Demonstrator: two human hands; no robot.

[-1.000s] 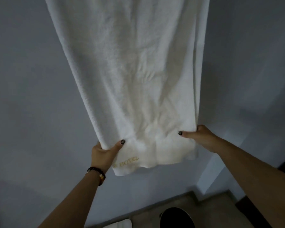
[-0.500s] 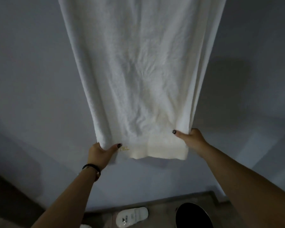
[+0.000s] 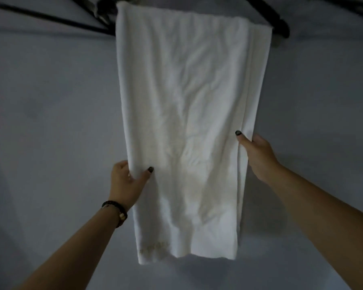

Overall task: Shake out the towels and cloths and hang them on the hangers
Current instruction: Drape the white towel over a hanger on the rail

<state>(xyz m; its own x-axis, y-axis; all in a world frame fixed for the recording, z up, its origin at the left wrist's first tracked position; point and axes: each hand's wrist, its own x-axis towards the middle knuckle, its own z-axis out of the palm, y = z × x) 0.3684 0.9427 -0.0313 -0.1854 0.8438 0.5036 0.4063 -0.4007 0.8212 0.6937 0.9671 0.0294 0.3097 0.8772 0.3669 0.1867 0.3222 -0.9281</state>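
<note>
Head view: one long white terry towel (image 3: 182, 126) hangs draped over a black hanger bar (image 3: 279, 24) against a pale grey wall (image 3: 50, 111). Two bare hands grip its side edges: the left hand (image 3: 127, 184), with a dark beaded bracelet (image 3: 116, 212), pinches the left edge; the right hand (image 3: 257, 156) pinches the right edge higher up. Faint gold lettering (image 3: 154, 246) near the hem is unreadable. The rack's top is cut off.

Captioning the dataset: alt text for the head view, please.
A white terry towel hangs from a black hanger against a grey wall; the left hand and right hand pinch its side edges. A dark beaded bracelet circles the left wrist.
</note>
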